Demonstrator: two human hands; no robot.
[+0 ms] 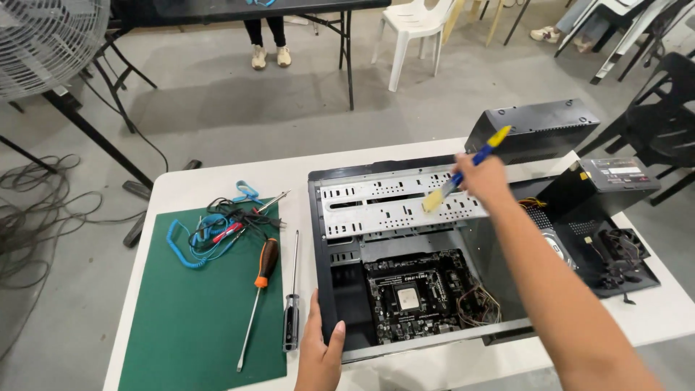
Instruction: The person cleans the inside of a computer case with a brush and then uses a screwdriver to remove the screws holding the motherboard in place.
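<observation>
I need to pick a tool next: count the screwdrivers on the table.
2. The orange-handled screwdriver lies on the green mat; the black-handled screwdriver lies at the mat's right edge, beside the left hand. The cable tangle may hide more.
</observation>
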